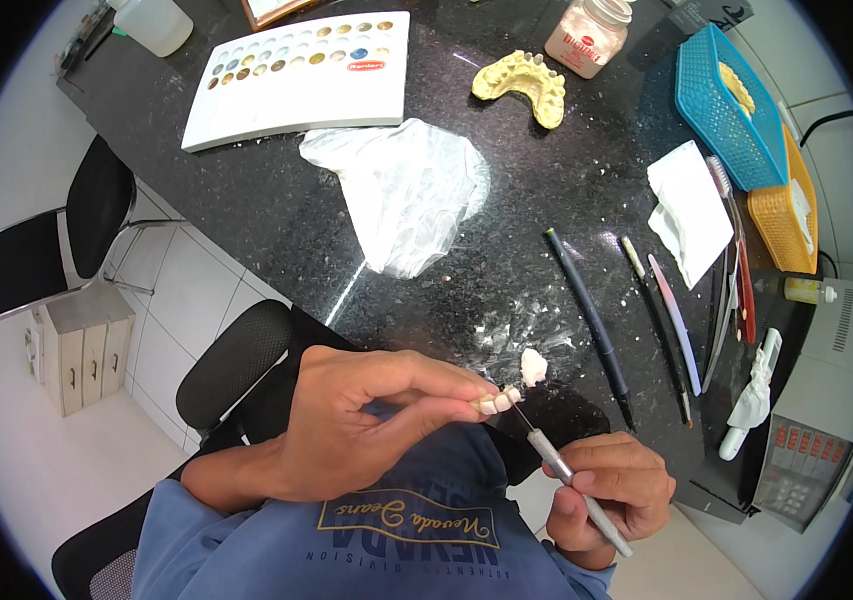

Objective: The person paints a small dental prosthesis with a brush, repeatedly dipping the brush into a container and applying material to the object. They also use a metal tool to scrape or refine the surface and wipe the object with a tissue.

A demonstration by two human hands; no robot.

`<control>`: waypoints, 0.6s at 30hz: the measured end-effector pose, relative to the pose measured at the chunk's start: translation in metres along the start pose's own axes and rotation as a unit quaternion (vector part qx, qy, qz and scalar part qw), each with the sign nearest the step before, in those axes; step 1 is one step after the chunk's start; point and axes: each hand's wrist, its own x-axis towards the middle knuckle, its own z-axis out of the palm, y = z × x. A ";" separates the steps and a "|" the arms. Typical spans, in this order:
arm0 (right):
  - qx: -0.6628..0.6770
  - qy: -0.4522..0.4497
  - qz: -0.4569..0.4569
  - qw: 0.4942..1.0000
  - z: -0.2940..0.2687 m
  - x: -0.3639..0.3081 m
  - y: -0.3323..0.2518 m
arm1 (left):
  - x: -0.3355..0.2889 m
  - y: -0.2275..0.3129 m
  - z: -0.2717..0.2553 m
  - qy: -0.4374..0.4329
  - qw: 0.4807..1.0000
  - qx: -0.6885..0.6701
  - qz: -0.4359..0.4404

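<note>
My left hand (361,415) pinches a short row of cream-white false teeth, a dental bridge (497,402), between thumb and fingertips. My right hand (621,490) grips a dental instrument (554,462) by its grey metal handle, with the thin tip up against the bridge's right end. The exact shape of that tip is too small to make out. Just beyond the bridge, a pale pinkish lump (533,367) lies on the dark speckled worktop (276,210), with white powder smeared behind it.
Beyond lie a crumpled plastic bag (411,200), a white palette (296,100), a yellow dental cast (526,85) and a jar of pink powder (591,38). To the right are a black brush (586,315), a lilac-handled tool (676,325), paper (691,210) and a blue basket (731,105).
</note>
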 end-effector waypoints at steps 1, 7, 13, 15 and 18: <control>0.000 0.000 -0.002 1.000 0.000 0.000 0.000 | 0.000 0.000 0.000 0.001 1.000 0.001 0.001; -0.001 0.003 -0.006 1.000 0.000 0.000 -0.001 | 0.001 0.000 0.001 0.005 1.000 -0.003 0.013; -0.001 0.001 -0.002 1.000 0.000 -0.001 -0.001 | 0.000 -0.002 0.001 0.009 1.000 -0.003 0.015; -0.001 0.001 -0.002 1.000 -0.001 -0.001 -0.001 | 0.001 -0.001 0.001 0.008 1.000 -0.002 0.016; 0.004 0.001 -0.004 1.000 -0.001 -0.002 0.000 | 0.001 -0.001 0.001 0.008 1.000 -0.001 0.014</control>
